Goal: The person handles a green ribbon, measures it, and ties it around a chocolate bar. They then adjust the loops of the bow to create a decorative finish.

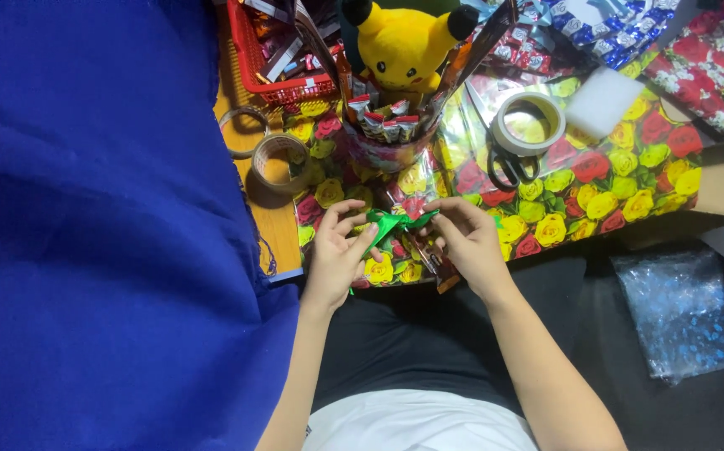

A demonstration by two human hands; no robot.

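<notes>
Left hand [334, 250] and right hand [465, 238] pinched shiny green ribbon [395, 222] taut, both grips closed, above rose-patterned wrapping paper [596, 179].

Green ribbon [395, 223], glossy and crumpled, stretched level between both hands above rose-patterned wrapping paper [596, 179], one tail dangling left.

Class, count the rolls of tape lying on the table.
2: a clear tape roll left on the wood, a white tape roll right beside black-handled scissors. Others may be hidden.
</notes>
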